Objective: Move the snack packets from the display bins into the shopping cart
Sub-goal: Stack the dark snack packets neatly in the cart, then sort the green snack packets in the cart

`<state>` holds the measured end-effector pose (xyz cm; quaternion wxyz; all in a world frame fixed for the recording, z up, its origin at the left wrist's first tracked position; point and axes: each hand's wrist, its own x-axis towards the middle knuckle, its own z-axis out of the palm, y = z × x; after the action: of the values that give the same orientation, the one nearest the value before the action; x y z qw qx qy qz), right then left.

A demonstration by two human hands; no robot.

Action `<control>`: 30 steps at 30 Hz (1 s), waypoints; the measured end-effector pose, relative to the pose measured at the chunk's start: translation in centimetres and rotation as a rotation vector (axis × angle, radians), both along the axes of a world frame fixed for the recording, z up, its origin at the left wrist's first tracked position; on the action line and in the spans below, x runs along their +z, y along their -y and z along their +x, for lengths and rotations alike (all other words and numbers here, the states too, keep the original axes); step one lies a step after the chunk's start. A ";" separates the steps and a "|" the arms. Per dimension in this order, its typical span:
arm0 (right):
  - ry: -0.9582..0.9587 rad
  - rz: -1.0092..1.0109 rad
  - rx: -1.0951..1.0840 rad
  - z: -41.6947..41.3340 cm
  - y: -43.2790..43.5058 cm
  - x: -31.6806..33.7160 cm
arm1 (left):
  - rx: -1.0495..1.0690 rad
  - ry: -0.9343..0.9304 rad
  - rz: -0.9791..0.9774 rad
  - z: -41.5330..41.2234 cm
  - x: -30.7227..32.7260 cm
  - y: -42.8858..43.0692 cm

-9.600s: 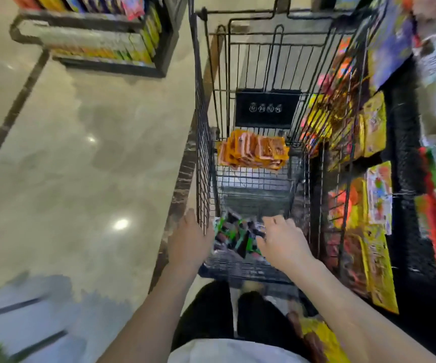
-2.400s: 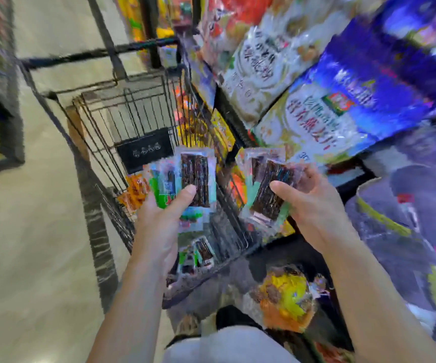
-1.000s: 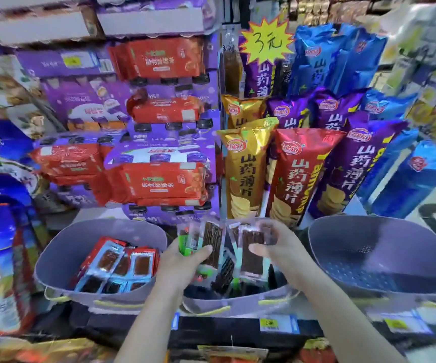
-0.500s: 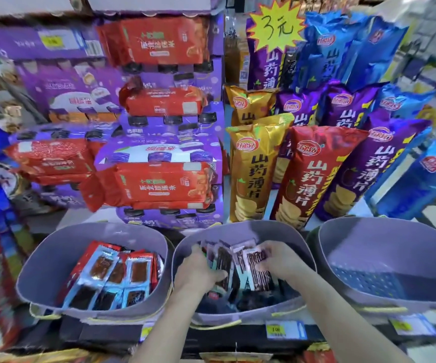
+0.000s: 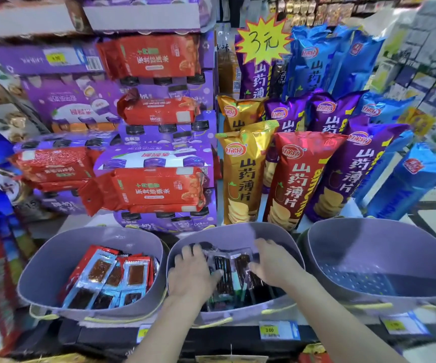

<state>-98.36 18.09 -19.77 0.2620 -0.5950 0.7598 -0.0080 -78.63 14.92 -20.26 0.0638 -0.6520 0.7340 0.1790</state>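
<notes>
Resting palm-down on clear snack packets (image 5: 231, 268) inside middle purple bin (image 5: 238, 230) at shelf front edge: left hand (image 5: 193, 275), right hand (image 5: 274, 263). Showing fingers spread, thumbs touching packets; cannot tell whether gripped.

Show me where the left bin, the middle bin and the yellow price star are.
left bin (image 5: 49, 260), head view, bare inner left wall.
middle bin (image 5: 227, 235), head view, bare back wall.
yellow price star (image 5: 262, 41), head view, its centre.
</notes>
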 end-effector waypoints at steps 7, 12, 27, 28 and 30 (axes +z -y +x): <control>-0.263 -0.226 0.091 0.7 -3.1 3.8 | -0.075 0.185 -0.206 1.0 5.0 -3.2; -0.366 -0.315 0.160 1.9 -5.8 5.1 | 0.005 0.217 -0.342 3.3 7.2 -7.0; -0.327 -0.387 0.539 15.8 -9.8 5.4 | 0.456 0.227 -0.294 17.2 8.2 -19.8; -0.326 -0.392 0.562 17.3 -10.1 5.4 | 0.489 0.234 -0.289 18.5 8.1 -20.8; -0.325 -0.411 0.609 20.6 -10.8 5.5 | 0.561 0.231 -0.285 21.3 7.9 -22.8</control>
<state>-77.77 28.85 -14.24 0.0045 -0.8264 0.5629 0.0123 -57.37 37.67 -12.34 0.0030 -0.8469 0.5317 0.0102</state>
